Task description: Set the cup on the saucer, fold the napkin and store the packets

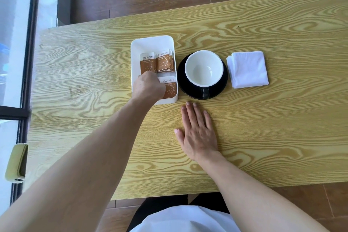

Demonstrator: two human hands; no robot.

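Note:
A black cup with a white inside (204, 68) stands on a black saucer (182, 83), its handle toward me. To its right a white napkin (247, 69) lies folded into a square. Left of the saucer is a white rectangular tray (150, 43) holding several brown-and-white sugar packets (165, 62). My left hand (147, 85) reaches into the tray's near end, fingers curled down on a packet (170, 88) lying there. My right hand (197, 132) rests flat on the table in front of the saucer, fingers together, holding nothing.
The wooden table (263, 137) ends at a window frame on the left. A pale green case (17, 163) sits at the table's left edge. Wood floor shows beyond the far edge.

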